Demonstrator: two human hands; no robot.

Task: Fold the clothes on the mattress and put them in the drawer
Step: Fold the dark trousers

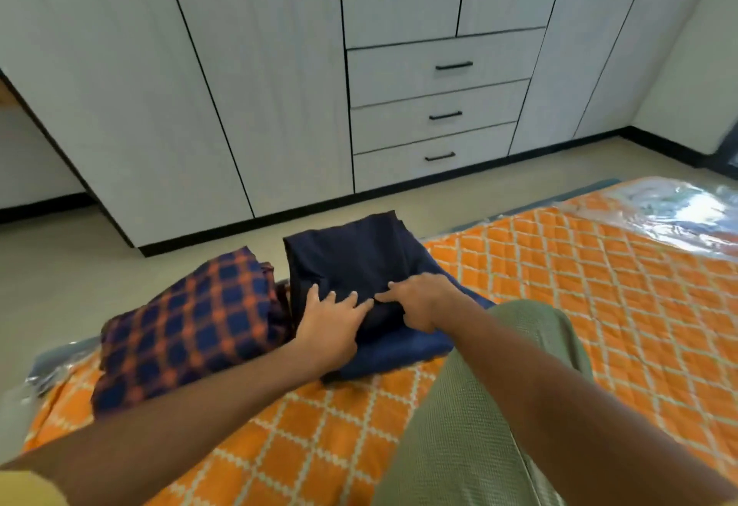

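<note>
So the white wardrobe wall (247,78) is filling the whole back of the view, and I'm placing everything else relative to the mattress (579,306), which is wearing an orange quilted cover with a pale diamond grid and is sitting on the beige floor (60,266) in front of that wardrobe. Three drawers with black bar handles are stacking up in the wardrobe's middle section, all pushed in; the bottom drawer (435,164) is facing the mattress's far edge across a strip of floor. Some clear plastic wrap (679,210) is shining at the mattress's far right corner. A knee in green trousers (499,385) is resting on the mattress near its middle.

At the mattress's far left edge, a folded navy garment (355,262) is lying flat, and just beside it to the left a folded navy-and-orange checked cloth (187,329) is sitting, the two touching.

The left hand (331,325) is pressing down on the navy garment's near edge with fingers spread and fairly straight. The right hand (419,302) is also on that near edge, index finger pointing inward and the other fingers curling round a fold of it.
</note>
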